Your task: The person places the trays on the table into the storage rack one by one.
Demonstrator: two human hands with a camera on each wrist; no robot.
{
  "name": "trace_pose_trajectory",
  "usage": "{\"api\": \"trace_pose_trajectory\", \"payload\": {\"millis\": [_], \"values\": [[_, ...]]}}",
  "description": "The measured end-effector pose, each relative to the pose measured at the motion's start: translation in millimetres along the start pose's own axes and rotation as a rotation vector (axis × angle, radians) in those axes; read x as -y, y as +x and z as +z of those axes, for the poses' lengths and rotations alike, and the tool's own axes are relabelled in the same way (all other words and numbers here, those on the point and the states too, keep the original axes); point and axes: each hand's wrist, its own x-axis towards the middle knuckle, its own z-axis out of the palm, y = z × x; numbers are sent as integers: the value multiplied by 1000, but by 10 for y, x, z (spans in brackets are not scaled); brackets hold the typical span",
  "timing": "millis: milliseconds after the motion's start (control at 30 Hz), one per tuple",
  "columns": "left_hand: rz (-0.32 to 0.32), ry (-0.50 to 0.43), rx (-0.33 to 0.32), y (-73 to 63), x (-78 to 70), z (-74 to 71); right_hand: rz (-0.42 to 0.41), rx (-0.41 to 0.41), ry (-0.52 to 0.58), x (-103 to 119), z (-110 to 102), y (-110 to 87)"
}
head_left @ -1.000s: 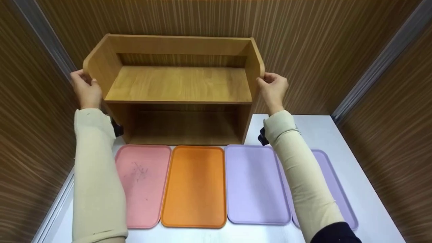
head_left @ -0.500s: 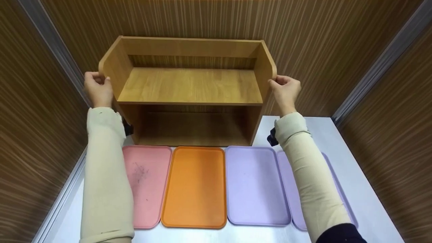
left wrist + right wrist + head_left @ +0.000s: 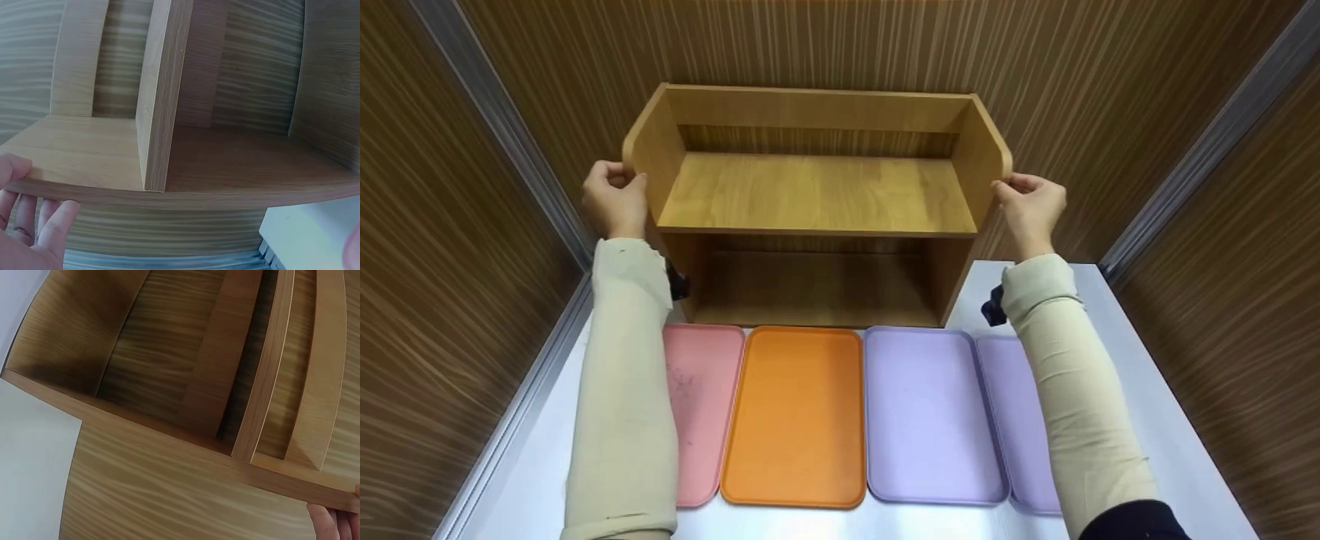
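Note:
A two-tier wooden desktop shelf (image 3: pixel 819 193) stands upright against the back wall in the head view, its board and compartment bare. My left hand (image 3: pixel 616 201) grips the front edge of its left side panel (image 3: pixel 654 154), thumb on the inner face and fingers outside. On the opposite side, my right hand (image 3: pixel 1031 210) pinches the front edge of the right side panel (image 3: pixel 986 157). The left wrist view has the left fingers (image 3: pixel 56 225) bent around the panel edge. Only a few right fingers (image 3: pixel 325 523) show at the panel's corner in the right wrist view.
In front of the shelf, a pink tray (image 3: pixel 705 412), an orange tray (image 3: pixel 795 416) and two purple trays (image 3: pixel 934 420) lie side by side on the white table (image 3: pixel 1155 420). My sleeves cover parts of the outer trays. Wood-patterned walls (image 3: pixel 1245 247) enclose the table.
The shelf has slid to the right along the back wall, with both hands keeping their grip on its side panels. The trays have stayed in place.

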Motion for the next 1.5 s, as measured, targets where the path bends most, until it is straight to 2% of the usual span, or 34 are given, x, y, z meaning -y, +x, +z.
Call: {"api": "trace_pose_trajectory", "payload": {"millis": [167, 533, 733, 1033, 1367, 1500], "values": [[8, 16, 38, -72, -35, 87, -2, -24, 20, -26, -111, 72], [22, -74, 93, -189, -108, 261, 48, -26, 52, -42, -314, 206], [29, -113, 97, -236, -109, 338, 73, -32, 90, -71, -392, 254], [47, -117, 100, -323, -128, 435, 102, -44, 163, -98, -526, 270], [76, -129, 138, -354, -147, 505, 105, -75, 194, -123, -601, 252], [76, -143, 176, -352, -126, 525, 106, -50, 243, -139, -646, 239]]}}
